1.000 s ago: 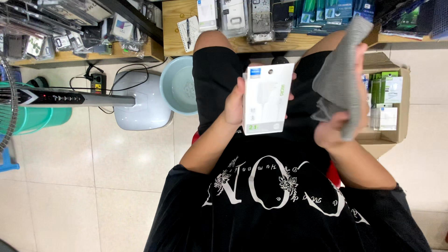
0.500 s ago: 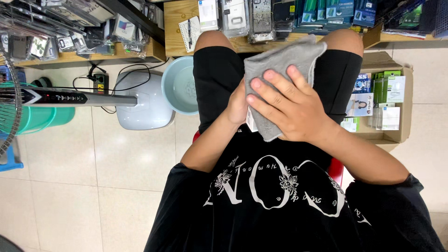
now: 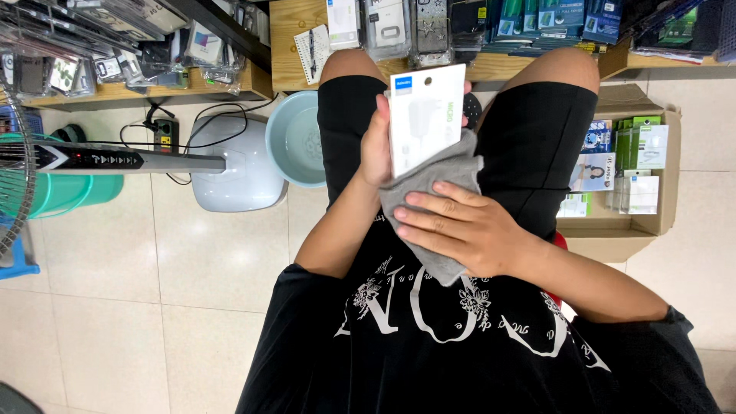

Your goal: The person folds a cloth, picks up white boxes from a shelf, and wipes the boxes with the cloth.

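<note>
Fingers: left hand (image 3: 376,146) grips white box (image 3: 426,116) upright | right hand (image 3: 460,226) presses grey cloth (image 3: 429,207) at its base | advice: firm grip, even strokes

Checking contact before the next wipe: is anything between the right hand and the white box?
Yes: the grey cloth lies between the right hand and the lower end of the white rectangular cardboard box, which the left hand holds directly.
</note>
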